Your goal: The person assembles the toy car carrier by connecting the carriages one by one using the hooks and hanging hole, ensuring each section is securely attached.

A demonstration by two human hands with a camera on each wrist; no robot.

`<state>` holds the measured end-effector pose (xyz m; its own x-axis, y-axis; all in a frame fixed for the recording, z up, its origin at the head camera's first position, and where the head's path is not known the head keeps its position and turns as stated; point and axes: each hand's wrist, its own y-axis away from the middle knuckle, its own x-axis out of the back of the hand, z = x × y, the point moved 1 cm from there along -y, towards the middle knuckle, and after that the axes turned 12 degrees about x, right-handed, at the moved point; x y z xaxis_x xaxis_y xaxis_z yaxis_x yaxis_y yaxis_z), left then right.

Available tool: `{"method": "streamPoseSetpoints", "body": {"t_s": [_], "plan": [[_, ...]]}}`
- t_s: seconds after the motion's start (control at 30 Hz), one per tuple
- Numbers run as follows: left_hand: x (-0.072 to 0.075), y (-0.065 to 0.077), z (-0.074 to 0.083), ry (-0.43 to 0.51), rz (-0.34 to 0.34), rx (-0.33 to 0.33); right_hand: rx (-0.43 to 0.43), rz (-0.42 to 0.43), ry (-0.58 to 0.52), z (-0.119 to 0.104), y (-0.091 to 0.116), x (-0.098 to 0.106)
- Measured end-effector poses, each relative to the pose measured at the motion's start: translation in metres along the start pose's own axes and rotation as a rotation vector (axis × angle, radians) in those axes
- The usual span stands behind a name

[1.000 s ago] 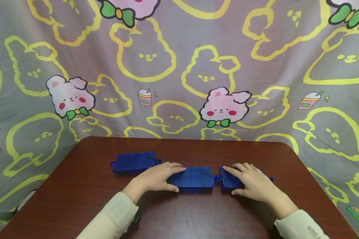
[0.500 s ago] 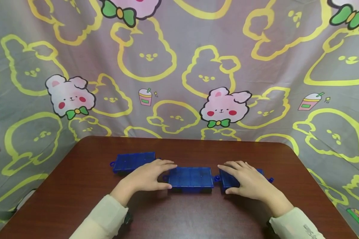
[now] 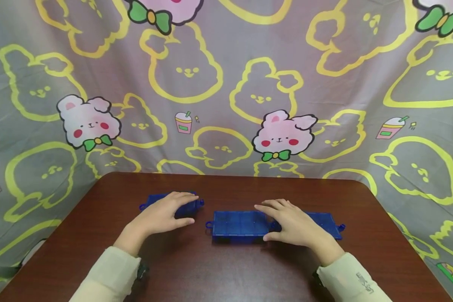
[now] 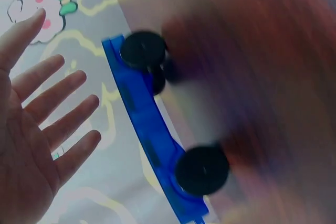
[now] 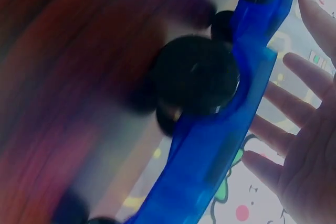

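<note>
Three flat blue toy train cars are on the table in the head view. My left hand (image 3: 156, 218) is spread over the left car (image 3: 188, 208), covering much of it; the left wrist view shows straight fingers apart from a blue car side (image 4: 137, 111) with black wheels (image 4: 202, 170). The middle car (image 3: 239, 224) and the right car (image 3: 324, 223) stand end to end. Over their joint hovers my right hand (image 3: 292, 224), hiding the coupling. Its fingers are extended beside the blue side (image 5: 226, 129) in the right wrist view. Neither hand holds anything.
The brown wooden table (image 3: 226, 272) reaches back to a grey curtain (image 3: 211, 105) printed with cartoon rabbits. A ring (image 3: 209, 225) sticks out of the middle car's left end, facing a gap before the left car's peg (image 3: 201, 203).
My left hand has let go of the middle car and moved left over the left car. My right hand has shifted left from the right car to the joint. The cars have stayed put.
</note>
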<state>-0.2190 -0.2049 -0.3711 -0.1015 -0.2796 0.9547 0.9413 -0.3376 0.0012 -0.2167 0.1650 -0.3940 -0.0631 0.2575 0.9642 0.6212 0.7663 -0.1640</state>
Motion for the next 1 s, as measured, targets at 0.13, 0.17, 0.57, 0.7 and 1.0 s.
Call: {"method": "streamPoseSetpoints", "body": {"t_s": [0.13, 0.17, 0.57, 0.7, 1.0], "plan": [[0.004, -0.003, -0.012, 0.014, 0.013, 0.006, 0.021, -0.008, -0.015, -0.005, -0.014, -0.003], [0.005, -0.005, -0.015, 0.021, 0.014, 0.011, 0.026, -0.011, -0.017, -0.006, -0.017, -0.004], [-0.001, -0.025, -0.039, 0.036, -0.01, 0.09, 0.034, -0.07, -0.079, -0.021, -0.046, -0.015], [-0.006, -0.031, -0.039, 0.046, -0.051, 0.109, 0.034, -0.089, -0.104, -0.025, -0.05, -0.018], [-0.012, -0.038, -0.036, 0.013, -0.08, 0.14, 0.034, -0.134, -0.125, -0.031, -0.052, -0.021]]}}
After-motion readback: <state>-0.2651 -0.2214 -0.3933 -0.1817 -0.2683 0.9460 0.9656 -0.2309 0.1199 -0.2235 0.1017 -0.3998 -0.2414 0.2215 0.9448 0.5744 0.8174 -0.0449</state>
